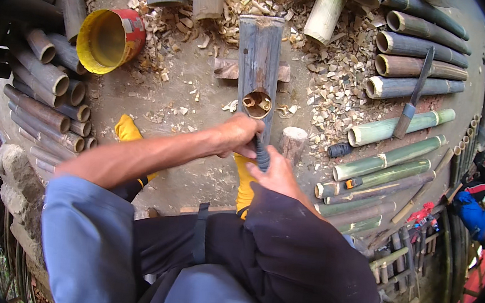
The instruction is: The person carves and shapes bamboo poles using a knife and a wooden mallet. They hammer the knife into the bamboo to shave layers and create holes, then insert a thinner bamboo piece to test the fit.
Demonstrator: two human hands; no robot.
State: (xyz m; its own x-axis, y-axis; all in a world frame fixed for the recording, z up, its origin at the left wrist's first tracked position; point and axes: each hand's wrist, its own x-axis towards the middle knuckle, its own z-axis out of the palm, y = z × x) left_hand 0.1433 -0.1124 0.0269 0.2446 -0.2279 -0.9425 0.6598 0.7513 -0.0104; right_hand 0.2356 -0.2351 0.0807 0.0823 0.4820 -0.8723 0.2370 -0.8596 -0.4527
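Straight ahead of me lies a dark bamboo section (259,52) with an opening cut near its close end; wood chips sit inside the hole. Just below that opening, my left hand (239,134) is closed around the upper end of a tool with a dark, ridged handle (262,155). Lower down the same handle, my right hand (277,170) grips it. The tool's working end is hidden behind my left hand. A wooden crosspiece (226,69) runs beneath the bamboo, and a short wood stump (293,143) stands to its right.
At left are a yellow bucket (109,41) and stacked bamboo tubes (40,109). Right of me, a large knife (420,84) rests across bamboo poles, near a dark roll (339,150) and an orange tape measure (354,183). Shavings (344,82) cover the ground. My yellow boots (245,184) flank the work.
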